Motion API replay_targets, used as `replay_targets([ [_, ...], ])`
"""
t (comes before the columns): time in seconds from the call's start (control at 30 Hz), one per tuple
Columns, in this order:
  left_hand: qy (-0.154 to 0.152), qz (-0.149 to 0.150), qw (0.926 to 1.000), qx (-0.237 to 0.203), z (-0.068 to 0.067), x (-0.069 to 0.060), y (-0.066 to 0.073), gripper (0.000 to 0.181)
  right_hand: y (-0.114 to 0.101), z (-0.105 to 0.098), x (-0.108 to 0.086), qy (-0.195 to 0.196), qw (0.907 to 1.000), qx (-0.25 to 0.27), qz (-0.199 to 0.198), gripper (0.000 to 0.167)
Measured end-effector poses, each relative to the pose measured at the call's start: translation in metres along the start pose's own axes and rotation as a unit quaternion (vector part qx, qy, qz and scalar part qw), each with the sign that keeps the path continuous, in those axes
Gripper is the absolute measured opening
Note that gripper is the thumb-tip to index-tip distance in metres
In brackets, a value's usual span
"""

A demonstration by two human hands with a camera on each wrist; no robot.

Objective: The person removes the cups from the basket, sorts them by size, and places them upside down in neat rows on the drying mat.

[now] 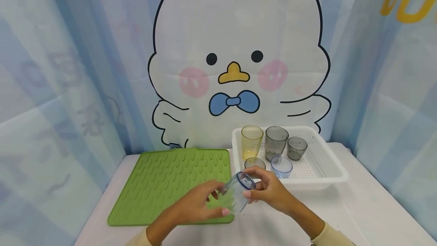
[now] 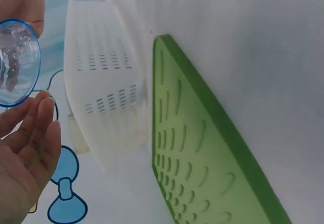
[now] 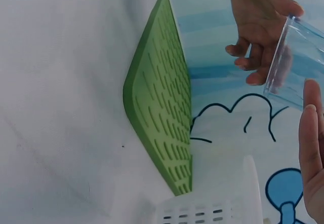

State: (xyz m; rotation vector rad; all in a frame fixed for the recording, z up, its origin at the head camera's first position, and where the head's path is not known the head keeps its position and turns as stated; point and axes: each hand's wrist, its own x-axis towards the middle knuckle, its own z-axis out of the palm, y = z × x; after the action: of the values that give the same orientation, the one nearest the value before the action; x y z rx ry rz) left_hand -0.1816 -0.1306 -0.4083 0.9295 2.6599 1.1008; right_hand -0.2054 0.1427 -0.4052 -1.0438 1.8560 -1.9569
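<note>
A clear blue-tinted drinking glass point(image 1: 235, 193) is held tilted in the air between both hands, its blue rim towards the right. My right hand point(image 1: 269, 191) grips it near the rim, thumb in front and fingers over the top. At the other end my left hand point(image 1: 196, 204) holds it between thumb and fingers. The right wrist view shows the left thumb point(image 3: 293, 7) against the glass's edge, with several fingertips bent away from it. In the left wrist view, the left fingers point(image 2: 38, 117) lie close beside the glass point(image 2: 23, 77).
Under the left hand lies a ridged green drying mat point(image 1: 184, 177). Behind the right hand stands a white perforated basket point(image 1: 324, 179), holding a yellow glass point(image 1: 252, 143), a tall grey glass point(image 1: 275, 143), a small grey cup point(image 1: 297, 148) and a small blue cup point(image 1: 281, 167). Printed curtains point(image 1: 235, 22) enclose the table.
</note>
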Motion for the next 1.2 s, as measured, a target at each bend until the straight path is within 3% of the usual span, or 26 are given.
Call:
replay_targets([
  [0.2, 0.008, -0.040, 0.9990, -0.020, -0.008, -0.025, -0.013, 0.059, 0.001, 0.002, 0.002, 0.001, 0.9998, -0.007, 0.017, 0.048],
  [0.43, 0.021, -0.054, 0.9979, -0.029, -0.020, -0.061, -0.051, 0.038, 0.002, 0.003, 0.003, 0.008, 0.9992, -0.018, 0.034, 0.050],
  [0.7, 0.032, -0.092, 0.9949, -0.024, -0.046, -0.105, -0.095, 0.033, 0.004, 0.007, 0.007, 0.007, 0.9984, -0.042, 0.038, 0.049],
  [0.9, 0.069, -0.173, 0.9825, 0.000, -0.065, -0.138, -0.118, 0.034, 0.005, 0.011, 0.015, 0.022, 0.9963, -0.063, 0.054, 0.052],
  [1.0, 0.069, -0.216, 0.9740, 0.001, -0.078, -0.151, -0.127, 0.036, 0.005, 0.013, 0.021, 0.031, 0.9952, -0.073, 0.057, 0.053],
  [1.2, 0.048, -0.235, 0.9705, 0.021, -0.098, -0.172, -0.145, 0.034, 0.006, 0.020, 0.036, 0.037, 0.9935, -0.082, 0.069, 0.053],
])
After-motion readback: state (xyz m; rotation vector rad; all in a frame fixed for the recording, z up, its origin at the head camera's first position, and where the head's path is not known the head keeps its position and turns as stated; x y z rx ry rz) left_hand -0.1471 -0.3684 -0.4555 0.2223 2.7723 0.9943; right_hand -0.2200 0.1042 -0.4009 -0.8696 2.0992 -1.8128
